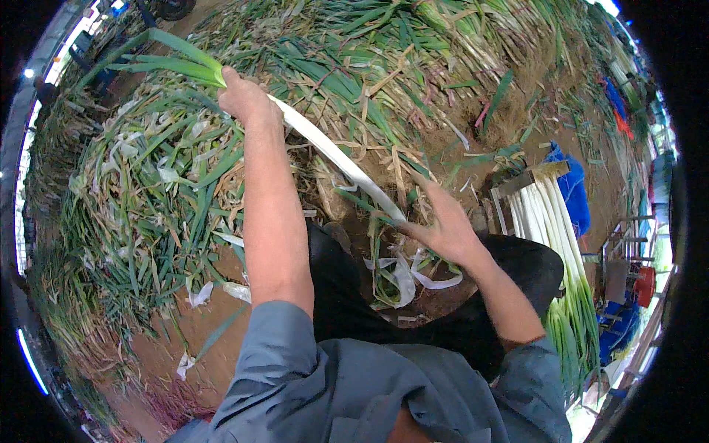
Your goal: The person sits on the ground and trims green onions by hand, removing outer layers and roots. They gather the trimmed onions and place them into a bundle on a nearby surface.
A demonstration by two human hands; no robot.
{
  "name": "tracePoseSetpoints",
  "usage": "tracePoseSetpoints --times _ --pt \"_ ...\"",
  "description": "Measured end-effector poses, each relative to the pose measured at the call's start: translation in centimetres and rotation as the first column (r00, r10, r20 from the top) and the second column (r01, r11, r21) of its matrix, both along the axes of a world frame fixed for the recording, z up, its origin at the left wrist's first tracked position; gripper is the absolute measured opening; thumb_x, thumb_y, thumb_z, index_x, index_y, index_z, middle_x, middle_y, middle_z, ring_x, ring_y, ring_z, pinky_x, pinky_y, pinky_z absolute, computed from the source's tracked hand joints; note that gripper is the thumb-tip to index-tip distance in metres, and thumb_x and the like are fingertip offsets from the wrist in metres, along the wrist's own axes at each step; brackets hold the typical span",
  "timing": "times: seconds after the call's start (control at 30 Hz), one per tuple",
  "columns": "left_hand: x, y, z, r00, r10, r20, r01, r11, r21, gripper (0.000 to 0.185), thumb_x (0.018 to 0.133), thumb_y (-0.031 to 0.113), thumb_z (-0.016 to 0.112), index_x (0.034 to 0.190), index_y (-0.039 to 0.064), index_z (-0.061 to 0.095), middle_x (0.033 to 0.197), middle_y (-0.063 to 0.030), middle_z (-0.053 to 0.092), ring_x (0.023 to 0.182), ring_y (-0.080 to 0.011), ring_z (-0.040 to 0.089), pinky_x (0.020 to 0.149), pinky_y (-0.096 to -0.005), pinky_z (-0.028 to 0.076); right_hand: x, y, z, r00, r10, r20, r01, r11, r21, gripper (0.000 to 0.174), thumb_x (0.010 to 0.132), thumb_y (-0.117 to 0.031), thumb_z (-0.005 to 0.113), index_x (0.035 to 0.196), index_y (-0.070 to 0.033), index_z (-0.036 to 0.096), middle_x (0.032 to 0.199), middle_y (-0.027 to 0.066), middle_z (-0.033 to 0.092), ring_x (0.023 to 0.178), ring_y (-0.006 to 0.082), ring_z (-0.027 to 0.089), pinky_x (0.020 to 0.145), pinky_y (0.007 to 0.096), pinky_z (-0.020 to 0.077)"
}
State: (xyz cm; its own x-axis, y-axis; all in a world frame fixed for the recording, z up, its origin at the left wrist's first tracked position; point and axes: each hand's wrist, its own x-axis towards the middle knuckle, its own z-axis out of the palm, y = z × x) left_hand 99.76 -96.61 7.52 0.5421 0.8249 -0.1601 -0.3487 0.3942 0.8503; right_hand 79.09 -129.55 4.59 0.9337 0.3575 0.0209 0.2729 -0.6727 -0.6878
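My left hand [250, 98] grips a long Welsh onion [338, 158] where its white shaft meets the green leaves. Those leaves fan out past the fist to the upper left, and the bare white shaft slants down to the right. Close by the shaft's lower end is my right hand [450, 224], slightly blurred, thumb and fingers spread apart. Its thumb reaches the tip of the stalk; whether they touch is hard to tell. Below, between my knees, limp peeled skins [407, 279] and green strips hang or lie.
To my right, a bundle of cleaned Welsh onions [545, 221] rests along a metal-edged rack [501, 191], beside blue cloth [576, 188]. A heap of leaf trimmings [149, 221] covers the ground at left. Untrimmed onions with roots [471, 50] lie ahead on the soil.
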Motion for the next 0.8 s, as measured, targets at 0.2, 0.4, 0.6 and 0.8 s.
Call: tracePoseSetpoints --times 0.2,0.4,0.6,0.8 --pt "-0.2 -3.5 1.5 0.999 0.015 0.031 -0.018 0.994 0.106 0.031 0.107 0.027 0.057 0.116 -0.003 0.055 0.079 -0.0063 0.051 0.062 -0.0164 0.05 0.057 -0.035 0.042 2.7 1.7 -3.4 0.948 -0.104 -0.301 0.159 0.973 0.164 0.055 0.088 -0.026 0.078 0.134 0.0 0.064 0.11 0.0231 0.073 0.099 0.0354 0.069 0.09 0.0408 0.0531" --pt "1.0 -5.5 1.0 0.79 -0.476 0.387 0.542 0.837 -0.079 0.042 0.113 0.042 0.051 0.12 0.001 0.055 0.088 -0.0102 0.061 0.071 -0.0239 0.058 0.067 -0.0428 0.051 4.4 -2.3 -1.8 0.892 -0.065 -0.446 0.24 0.907 0.346 0.035 0.106 -0.033 0.062 0.093 0.0 0.067 0.065 0.0001 0.056 0.063 0.0103 0.05 0.059 0.0328 0.04" --pt "1.4 -6.6 -0.1 0.702 -0.574 0.422 0.638 0.77 -0.014 0.039 0.111 0.041 0.054 0.117 0.003 0.056 0.089 -0.0096 0.061 0.075 -0.0251 0.06 0.072 -0.0448 0.052 3.2 -4.7 0.1 0.857 -0.106 -0.504 0.276 0.921 0.276 0.037 0.105 -0.033 0.063 0.094 0.001 0.07 0.072 0.0025 0.065 0.062 0.0106 0.056 0.059 0.0319 0.0441" --pt "-0.8 -6.7 0.9 0.723 -0.527 0.446 0.571 0.82 0.044 0.038 0.111 0.039 0.056 0.114 0.001 0.057 0.091 -0.0149 0.066 0.078 -0.0311 0.066 0.076 -0.0484 0.057 4.8 -1.1 0.8 0.916 -0.064 -0.396 0.227 0.897 0.379 0.035 0.099 -0.029 0.072 0.11 0.004 0.075 0.081 0.0051 0.072 0.066 0.0098 0.064 0.062 0.0311 0.0506"
